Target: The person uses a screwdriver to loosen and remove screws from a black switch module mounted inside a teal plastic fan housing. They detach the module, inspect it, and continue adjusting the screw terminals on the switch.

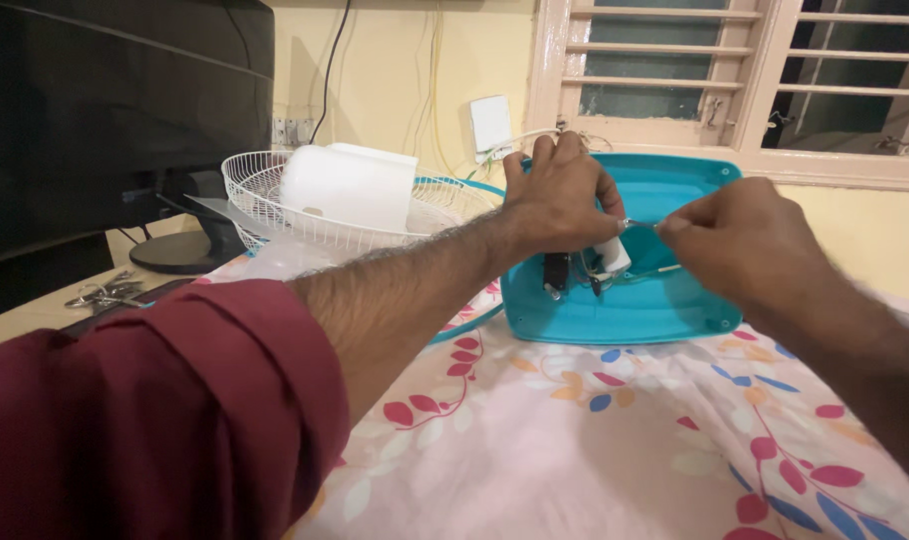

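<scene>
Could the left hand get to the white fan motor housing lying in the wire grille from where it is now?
Probably yes. The left hand grips the teal base, and the white motor housing lies uncovered in the wire grille just to its left, with nothing between them.

Only one view: head cam, worn by the person, looks forward and slightly down along both forearms, approx. at arm's length from the turquoise cover (665, 310). It faces the yellow wall (395, 70) and window (735, 70). The floral cloth (595, 440) fills the near part, a dark monitor (115, 100) stands at upper left. No 2nd view to share with.
</scene>
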